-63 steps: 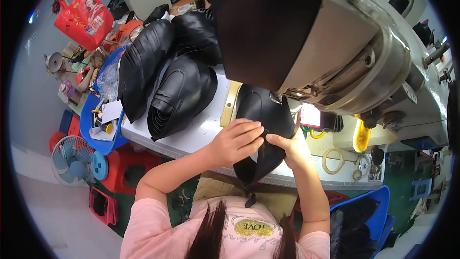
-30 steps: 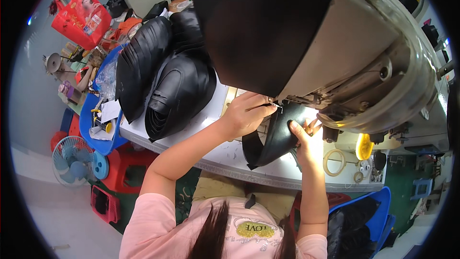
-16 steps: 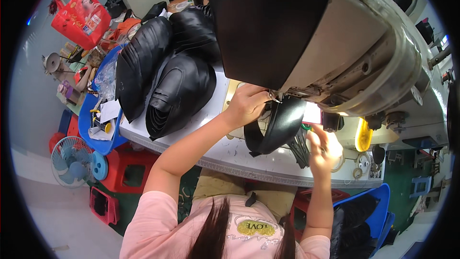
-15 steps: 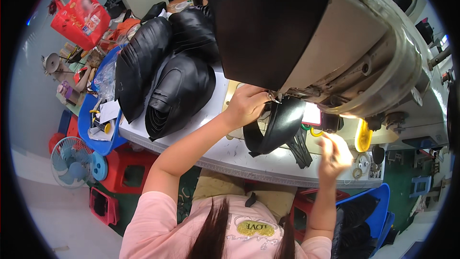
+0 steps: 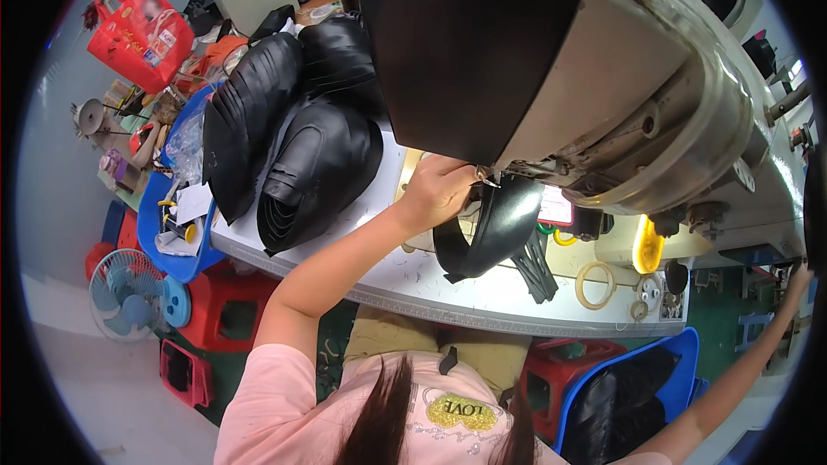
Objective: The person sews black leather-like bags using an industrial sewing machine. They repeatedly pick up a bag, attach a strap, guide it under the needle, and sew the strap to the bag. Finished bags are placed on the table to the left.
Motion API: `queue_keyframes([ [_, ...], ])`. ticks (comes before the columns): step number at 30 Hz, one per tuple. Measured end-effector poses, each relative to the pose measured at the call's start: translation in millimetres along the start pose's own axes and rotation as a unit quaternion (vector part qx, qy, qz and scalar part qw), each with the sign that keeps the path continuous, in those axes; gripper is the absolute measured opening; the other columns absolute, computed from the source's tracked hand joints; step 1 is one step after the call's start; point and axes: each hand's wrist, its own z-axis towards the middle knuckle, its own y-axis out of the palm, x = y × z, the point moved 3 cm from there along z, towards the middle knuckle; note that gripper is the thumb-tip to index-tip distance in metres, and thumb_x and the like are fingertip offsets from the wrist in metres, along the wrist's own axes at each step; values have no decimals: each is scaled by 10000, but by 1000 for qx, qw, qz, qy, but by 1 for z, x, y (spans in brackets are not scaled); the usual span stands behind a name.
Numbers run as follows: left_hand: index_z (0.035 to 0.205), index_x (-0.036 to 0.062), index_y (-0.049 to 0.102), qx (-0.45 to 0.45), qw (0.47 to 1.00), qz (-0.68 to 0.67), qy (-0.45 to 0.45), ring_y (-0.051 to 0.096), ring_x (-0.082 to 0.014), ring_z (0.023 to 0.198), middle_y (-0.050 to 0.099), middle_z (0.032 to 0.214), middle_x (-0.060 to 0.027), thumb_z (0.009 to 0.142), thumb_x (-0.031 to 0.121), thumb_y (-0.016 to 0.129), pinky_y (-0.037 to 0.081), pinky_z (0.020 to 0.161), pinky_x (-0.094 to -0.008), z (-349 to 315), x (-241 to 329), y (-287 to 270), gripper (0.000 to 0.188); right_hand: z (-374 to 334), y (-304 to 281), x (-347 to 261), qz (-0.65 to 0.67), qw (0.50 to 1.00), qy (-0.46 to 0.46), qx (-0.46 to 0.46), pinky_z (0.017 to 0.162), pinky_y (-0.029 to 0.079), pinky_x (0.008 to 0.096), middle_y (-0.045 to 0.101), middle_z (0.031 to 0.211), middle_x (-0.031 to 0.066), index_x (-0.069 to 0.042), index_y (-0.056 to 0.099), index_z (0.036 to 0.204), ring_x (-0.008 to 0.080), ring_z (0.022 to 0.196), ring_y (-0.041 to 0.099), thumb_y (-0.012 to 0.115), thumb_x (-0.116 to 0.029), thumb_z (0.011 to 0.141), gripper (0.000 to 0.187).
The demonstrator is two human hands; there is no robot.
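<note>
My left hand is closed in a pinch beside the needle area of the sewing machine. What its fingertips hold, if anything, is hidden by the machine head. Right below it, a curved black leather piece stands on the machine bed under the head, bent into a loop. A bundle of dark strips lies against its right side. My right arm stretches far out to the right, and my right hand is at the picture's dark rim next to the machine's right end; its fingers are not clearly visible.
Stacks of black leather pieces fill the table's left. A tan ring, a yellow loop handle and metal bobbins are at the right. A blue bin with black pieces stands below right; a fan and red stool stand left.
My right hand has swung from above the table's right part out to the far right, uncovering the tan ring. My left hand and the leather piece stay in place.
</note>
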Motion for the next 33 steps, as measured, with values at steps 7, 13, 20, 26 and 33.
queue_keyframes([
  [7,722,4,576,-13,1000,13,-11,581,-281,695,602,773,-114,578,-128,592,462,588,-342,-1,0,3,196,-118,71,75,-74,983,-137,101,623,437,292,608,822,92,-22,554,1129,144,683,533,474,-305,892,377],
  [13,720,5,584,-3,1000,20,9,582,-282,691,602,784,-112,569,-131,590,466,585,-343,0,6,-3,204,-124,35,-56,113,992,14,62,587,461,305,618,821,131,39,570,994,186,627,585,454,-305,893,377],
  [20,742,2,588,1,999,22,25,578,-281,698,599,790,-105,544,-139,574,464,600,-339,5,6,0,244,-111,47,3,107,993,-23,38,591,435,263,583,804,99,25,557,934,168,636,550,481,-322,885,359],
  [26,747,5,585,-15,1000,24,5,570,-279,681,587,766,-105,543,-136,570,453,581,-341,0,3,0,249,-254,34,-171,145,982,-93,83,810,440,315,590,1014,96,27,584,1025,211,902,561,460,-22,824,242],
  [33,749,6,580,16,999,28,30,569,-276,681,584,767,-106,557,-129,582,453,575,-352,2,4,2,235,-345,51,-290,115,952,-251,-132,778,467,368,583,882,141,34,574,882,300,866,580,446,143,743,218],
])
